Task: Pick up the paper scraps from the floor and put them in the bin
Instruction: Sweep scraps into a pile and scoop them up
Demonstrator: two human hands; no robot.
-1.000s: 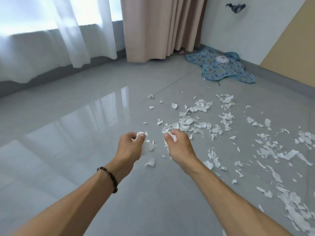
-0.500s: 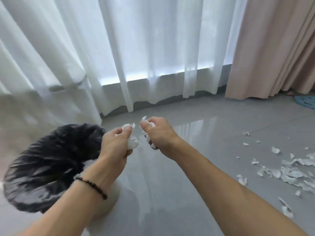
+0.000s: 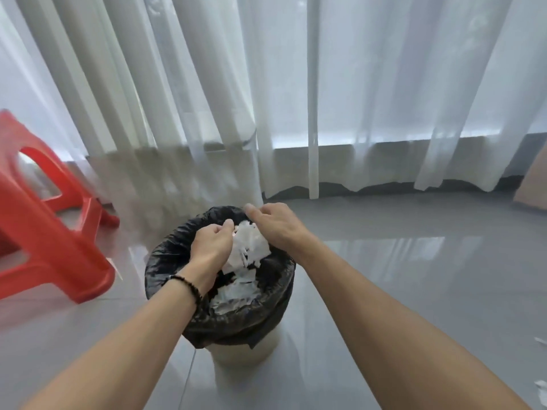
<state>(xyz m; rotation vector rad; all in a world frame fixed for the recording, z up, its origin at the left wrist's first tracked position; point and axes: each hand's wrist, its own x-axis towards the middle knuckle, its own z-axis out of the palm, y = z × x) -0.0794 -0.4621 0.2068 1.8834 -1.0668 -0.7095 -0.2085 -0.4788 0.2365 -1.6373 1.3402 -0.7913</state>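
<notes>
Both hands moved from the floor to over the bin [image 3: 165,261]; paper scraps [image 3: 250,247] now dropping in

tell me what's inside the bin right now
Inside the bin, lined with a black bag, lie white paper scraps, with more falling between both hands. Anything beneath the scraps is covered.

To your left a red plastic stool [image 3: 50,229] stands on glossy grey floor [image 3: 414,276], sheer white curtains [image 3: 296,99] hanging behind.
</notes>
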